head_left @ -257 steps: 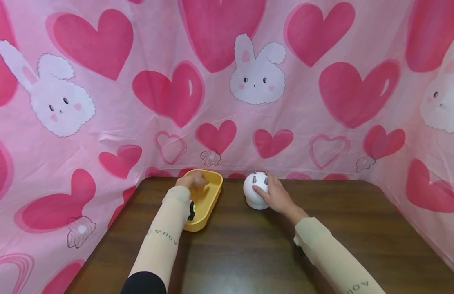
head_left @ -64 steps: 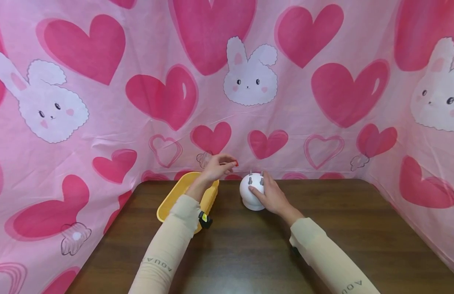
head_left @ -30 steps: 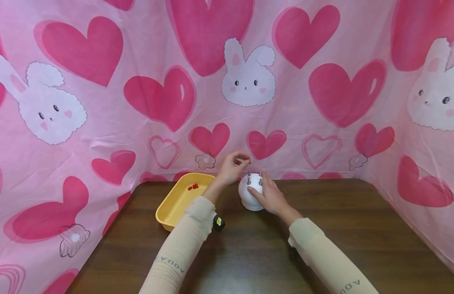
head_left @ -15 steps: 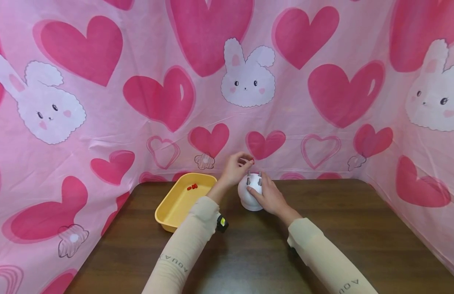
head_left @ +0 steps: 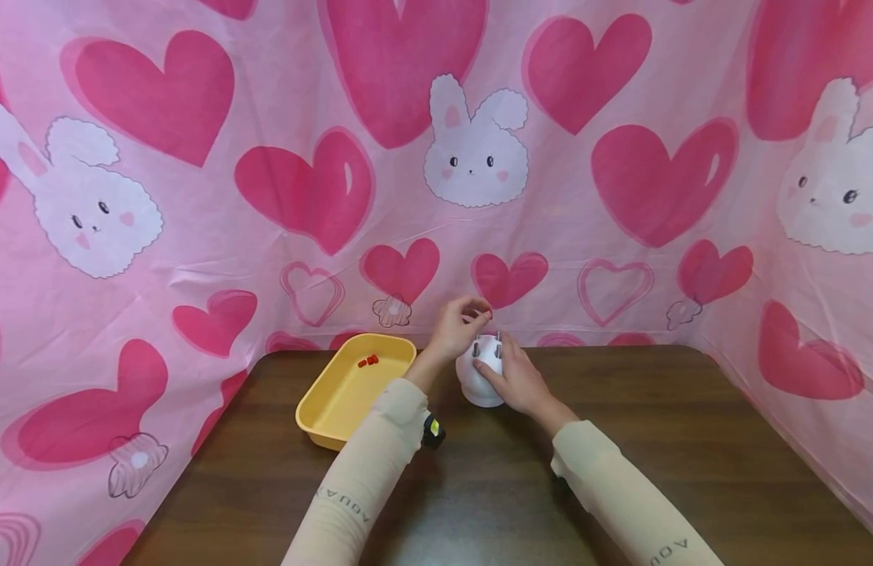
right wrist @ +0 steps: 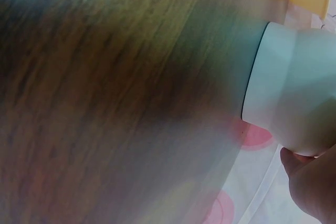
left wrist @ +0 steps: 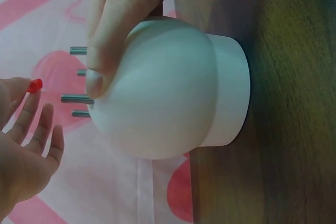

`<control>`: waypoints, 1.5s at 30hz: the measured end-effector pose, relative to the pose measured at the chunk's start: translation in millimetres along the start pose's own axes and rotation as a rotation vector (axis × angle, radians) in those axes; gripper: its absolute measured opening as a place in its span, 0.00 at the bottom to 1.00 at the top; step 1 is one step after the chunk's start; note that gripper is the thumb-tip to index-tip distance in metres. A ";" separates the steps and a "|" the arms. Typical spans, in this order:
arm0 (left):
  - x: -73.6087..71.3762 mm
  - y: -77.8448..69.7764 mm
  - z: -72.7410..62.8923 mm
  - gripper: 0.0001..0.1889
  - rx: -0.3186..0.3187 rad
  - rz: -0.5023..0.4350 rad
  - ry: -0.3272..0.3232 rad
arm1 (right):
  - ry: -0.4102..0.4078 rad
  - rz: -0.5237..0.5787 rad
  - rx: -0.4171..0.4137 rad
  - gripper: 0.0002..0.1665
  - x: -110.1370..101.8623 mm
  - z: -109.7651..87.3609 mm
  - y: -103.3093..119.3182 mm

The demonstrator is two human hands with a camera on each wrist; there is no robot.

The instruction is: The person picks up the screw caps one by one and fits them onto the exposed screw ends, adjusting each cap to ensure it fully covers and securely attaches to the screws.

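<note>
A white rounded body on a short round base point(left wrist: 163, 87) stands on the table, with several metal pins point(left wrist: 77, 98) sticking up from its top. My right hand point(head_left: 522, 381) grips its right side, the thumb lying across the front near the pins. Between thumb and index finger of my left hand point(head_left: 454, 328) is pinched a small red cap-like piece point(left wrist: 35, 85). In the left wrist view this piece is just above the pin tips, apart from them, while the other fingers are loosely spread. The right wrist view shows only part of the white body point(right wrist: 294, 77) and a few fingers.
A yellow tray point(head_left: 337, 405) sits left of the white body, and several small red pieces point(head_left: 368, 361) lie near its far end. The brown wooden table point(head_left: 521, 495) meets a pink heart-and-rabbit cloth point(head_left: 408, 196) behind.
My left hand was down in the tray; it has come out with a red piece and moved right to above the pins, edging slightly further lately. My right hand keeps its grip.
</note>
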State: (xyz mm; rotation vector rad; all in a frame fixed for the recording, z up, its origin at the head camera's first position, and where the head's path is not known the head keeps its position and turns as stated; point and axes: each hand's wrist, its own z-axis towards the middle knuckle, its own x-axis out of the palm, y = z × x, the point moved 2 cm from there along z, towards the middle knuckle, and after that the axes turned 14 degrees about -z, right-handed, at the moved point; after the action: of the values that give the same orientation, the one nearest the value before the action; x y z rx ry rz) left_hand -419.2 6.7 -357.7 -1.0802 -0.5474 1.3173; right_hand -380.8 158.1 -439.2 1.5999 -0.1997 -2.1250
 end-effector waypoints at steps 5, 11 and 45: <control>1.9 5.4 1.5 0.11 0.005 0.011 -0.001 | -0.017 -0.007 -0.010 0.56 0.9 0.3 -0.1; 5.2 10.9 1.7 0.10 0.006 0.021 -0.013 | -0.027 -0.008 -0.019 0.55 1.8 1.1 0.4; 16.4 17.8 -1.2 0.10 -0.043 0.019 0.050 | -0.061 -0.001 -0.039 0.55 5.7 1.2 -4.1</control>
State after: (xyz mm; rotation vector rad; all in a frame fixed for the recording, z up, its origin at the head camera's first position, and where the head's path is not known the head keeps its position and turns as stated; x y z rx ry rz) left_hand -423.2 20.0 -377.6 -1.1531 -0.5320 1.2965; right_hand -384.3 158.9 -445.4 1.5143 -0.1756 -2.1673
